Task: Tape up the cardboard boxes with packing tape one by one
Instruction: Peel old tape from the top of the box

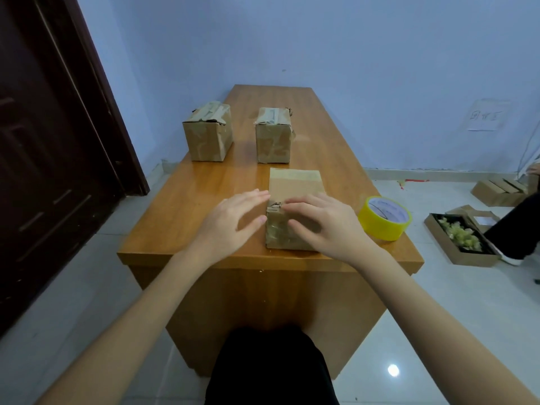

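Fingers [304, 200] of both hands spread open, right resting on nearest box [295, 185]

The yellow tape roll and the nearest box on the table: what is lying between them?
In the head view, only the right hand lies between the tape roll and the nearest box, its fingers resting open on the box's near end; behind it the table is bare.

Pale blue walls [380, 54] meet a floor [438, 317] of glossy light tiles, where a lamp's glare [393, 370] shows. A dark wooden door [43, 141] stands at left. The wooden worktop [204, 194] runs toward the far wall. A paper sheet [488, 115] hangs at right.
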